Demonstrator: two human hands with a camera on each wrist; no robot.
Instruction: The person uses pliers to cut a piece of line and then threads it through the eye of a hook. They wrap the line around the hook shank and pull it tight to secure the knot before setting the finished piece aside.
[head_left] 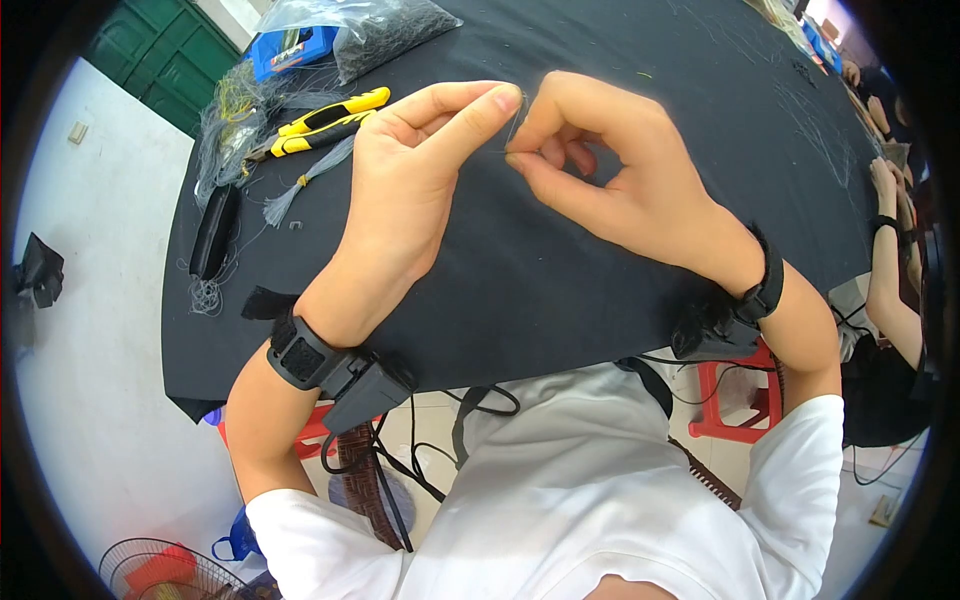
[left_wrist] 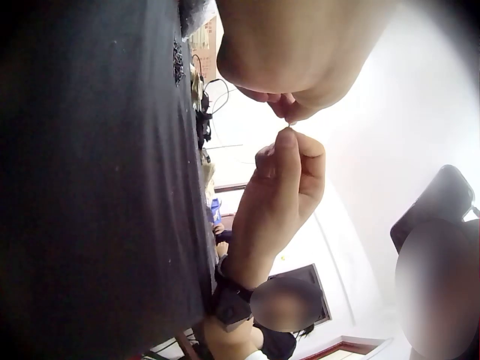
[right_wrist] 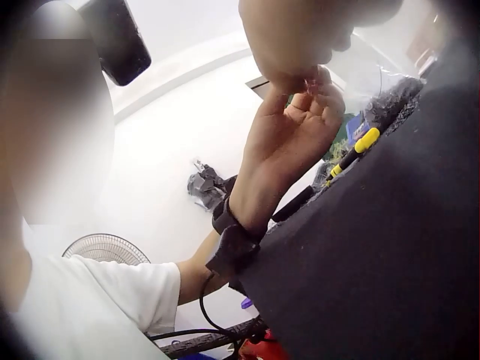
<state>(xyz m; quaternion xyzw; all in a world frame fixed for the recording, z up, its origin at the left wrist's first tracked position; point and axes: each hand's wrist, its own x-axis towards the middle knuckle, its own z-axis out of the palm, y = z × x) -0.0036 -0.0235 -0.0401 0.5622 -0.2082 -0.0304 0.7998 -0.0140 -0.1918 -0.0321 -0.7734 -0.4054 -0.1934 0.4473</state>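
Strand (head_left: 516, 126), hair-thin, perhaps nylon, between left hand (head_left: 405, 185) and right hand (head_left: 610, 165)

Open black tablecloth (head_left: 640, 50) beyond the hands (head_left: 410, 170), yellow utility knife (head_left: 330, 118), thread tangle (head_left: 235, 110), plastic bag (head_left: 370, 30) crowding left

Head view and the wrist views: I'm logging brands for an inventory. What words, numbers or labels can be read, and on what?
No text reads clearly.
Blue printed box at the black table's far edge: print too blurred.
Yellow and black utility knife: no legible marking.
Black left-wrist strap: none visible.
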